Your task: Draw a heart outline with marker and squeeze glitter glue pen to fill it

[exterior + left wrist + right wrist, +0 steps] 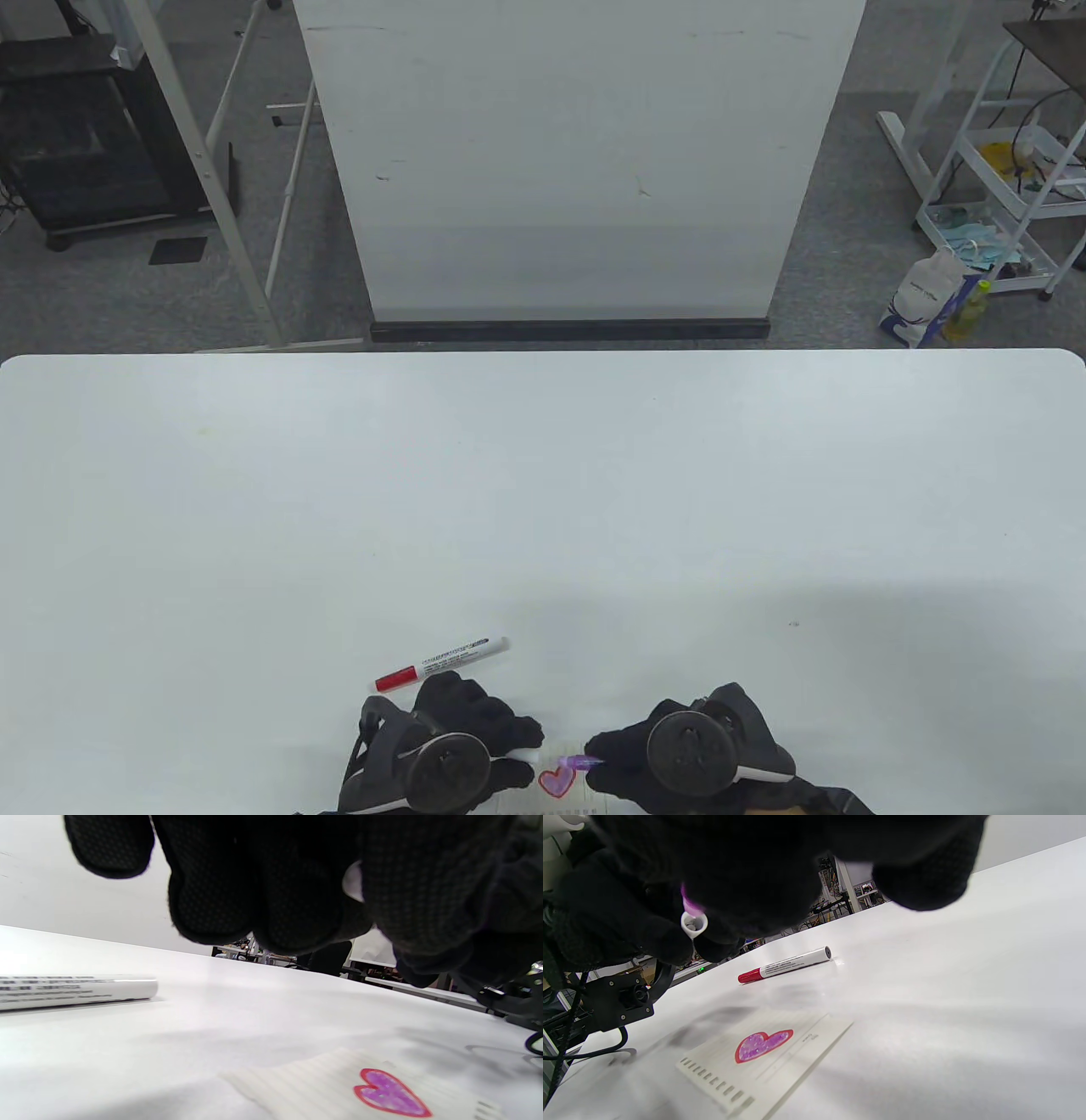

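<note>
A small lined card (pixel 797 1052) lies at the table's near edge. It carries a red heart outline (pixel 556 781) filled with purple glitter, which shows close up as the heart (pixel 390 1094) and again as the heart (pixel 761 1043). My right hand (pixel 611 751) pinches a purple glitter glue pen (pixel 579 761), its tip held just above the heart's upper right. A white ring end of the pen (pixel 691 921) shows under my fingers. My left hand (pixel 509 734) hovers at the card's left edge, its fingers (pixel 254 899) loosely curled and holding nothing I can see. The capped red marker (pixel 441 662) lies behind it.
The white table (pixel 543 509) stretches far beyond the hands. The marker (pixel 785 965) lies about a hand's width beyond the card, red cap to the left. A white panel (pixel 577 161) and a wire shelf cart (pixel 1010 170) stand on the floor past the far edge.
</note>
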The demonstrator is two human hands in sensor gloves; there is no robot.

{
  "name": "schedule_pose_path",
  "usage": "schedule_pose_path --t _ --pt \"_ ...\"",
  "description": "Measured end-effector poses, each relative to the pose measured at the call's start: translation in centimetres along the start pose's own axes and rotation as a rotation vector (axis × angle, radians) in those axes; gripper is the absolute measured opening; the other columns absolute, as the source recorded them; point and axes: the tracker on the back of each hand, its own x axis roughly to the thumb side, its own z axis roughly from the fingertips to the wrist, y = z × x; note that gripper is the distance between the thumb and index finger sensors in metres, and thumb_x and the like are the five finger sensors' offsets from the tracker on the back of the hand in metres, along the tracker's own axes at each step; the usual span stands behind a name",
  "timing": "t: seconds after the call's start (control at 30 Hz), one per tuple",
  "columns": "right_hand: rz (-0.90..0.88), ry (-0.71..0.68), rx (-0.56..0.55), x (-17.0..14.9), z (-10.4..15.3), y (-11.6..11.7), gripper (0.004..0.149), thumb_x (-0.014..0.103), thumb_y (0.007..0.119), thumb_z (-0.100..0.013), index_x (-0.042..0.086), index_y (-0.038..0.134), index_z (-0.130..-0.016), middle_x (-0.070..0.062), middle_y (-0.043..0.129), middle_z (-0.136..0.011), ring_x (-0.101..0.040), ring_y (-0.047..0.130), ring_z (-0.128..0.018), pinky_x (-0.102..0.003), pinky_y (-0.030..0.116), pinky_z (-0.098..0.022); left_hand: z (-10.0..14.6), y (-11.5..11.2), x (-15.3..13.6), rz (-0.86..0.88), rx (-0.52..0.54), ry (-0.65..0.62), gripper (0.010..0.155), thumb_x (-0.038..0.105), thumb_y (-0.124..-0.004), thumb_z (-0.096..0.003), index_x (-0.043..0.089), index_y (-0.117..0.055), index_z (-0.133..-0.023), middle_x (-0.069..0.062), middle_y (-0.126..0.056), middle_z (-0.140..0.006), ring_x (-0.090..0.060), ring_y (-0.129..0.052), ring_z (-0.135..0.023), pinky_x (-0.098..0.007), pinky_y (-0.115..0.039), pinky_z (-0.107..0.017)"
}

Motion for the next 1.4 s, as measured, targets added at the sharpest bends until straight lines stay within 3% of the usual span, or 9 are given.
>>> schedule_pose_path --t 0.67,0.9,1.1,1.2,1.27,1.33,1.4 --pt "-0.113 0.031 0.000 0.1 0.0 1.0 0.052 0.049 0.073 -0.037 0.015 0.095 -0.068 0.003 0.102 -0.023 -0.011 0.092 0.005 -0.039 0.089 -0.039 0.4 -1.1 1.8 0.030 0.064 -0.046 0.044 0.052 -0.087 -0.0388 0.029 -0.095 -0.076 0.004 -0.105 -0.061 -0.024 -0.102 -0.055 -0.060 -0.073 -0.062" --pt "-0.198 0.069 -0.017 -0.8 -0.1 0.7 0.051 0.050 0.073 -0.037 0.015 0.095 -0.068 0.003 0.102 -0.022 -0.011 0.092 0.005 -0.038 0.090 -0.038 0.4 -0.8 1.6 0.099 0.080 -0.050 0.047 0.045 -0.068 -0.0489 0.027 -0.085 -0.088 0.000 -0.098 -0.076 -0.028 -0.096 -0.067 -0.062 -0.069 -0.064" --pt "-0.192 0.058 -0.029 -0.7 0.0 0.6 0.051 0.049 0.073 -0.037 0.015 0.095 -0.068 0.003 0.102 -0.023 -0.010 0.092 0.005 -0.038 0.090 -0.038 0.7 -0.5 1.8 0.125 0.159 -0.064 0.044 0.042 -0.079 -0.0464 0.028 -0.085 -0.088 0.001 -0.096 -0.079 -0.028 -0.094 -0.071 -0.063 -0.067 -0.065" --pt "-0.210 0.057 -0.043 -0.7 0.0 0.4 0.051 0.050 0.073 -0.037 0.015 0.095 -0.068 0.003 0.101 -0.023 -0.011 0.092 0.005 -0.038 0.089 -0.039 0.8 -0.3 1.9 0.133 0.183 -0.065 0.052 0.041 -0.087 -0.0427 0.031 -0.078 -0.093 0.003 -0.090 -0.087 -0.028 -0.090 -0.077 -0.064 -0.065 -0.066" --pt "-0.207 0.056 -0.051 -0.7 0.0 0.3 0.051 0.050 0.073 -0.037 0.016 0.095 -0.068 0.003 0.101 -0.023 -0.011 0.092 0.004 -0.038 0.089 -0.039 0.8 -0.5 1.8 0.141 0.166 -0.074 0.064 0.050 -0.087 -0.0410 0.033 -0.068 -0.100 0.000 -0.080 -0.098 -0.031 -0.084 -0.085 -0.066 -0.062 -0.068" --pt "-0.205 0.056 -0.060 -0.7 0.1 0.2 0.051 0.050 0.073 -0.037 0.016 0.095 -0.069 0.003 0.101 -0.023 -0.010 0.092 0.004 -0.038 0.089 -0.039 0.9 -0.3 1.5 0.137 0.176 -0.056 0.073 0.063 -0.076 -0.0415 0.030 -0.061 -0.105 -0.007 -0.072 -0.105 -0.034 -0.079 -0.089 -0.067 -0.060 -0.068" --pt "-0.203 0.054 -0.064 -0.7 0.1 0.1 0.051 0.050 0.073 -0.037 0.016 0.095 -0.069 0.003 0.101 -0.023 -0.010 0.092 0.004 -0.038 0.089 -0.039 0.8 -0.2 1.0 0.148 0.171 0.011 0.077 0.066 -0.065 -0.0438 0.023 -0.059 -0.107 -0.009 -0.073 -0.104 -0.036 -0.081 -0.086 -0.067 -0.061 -0.067"
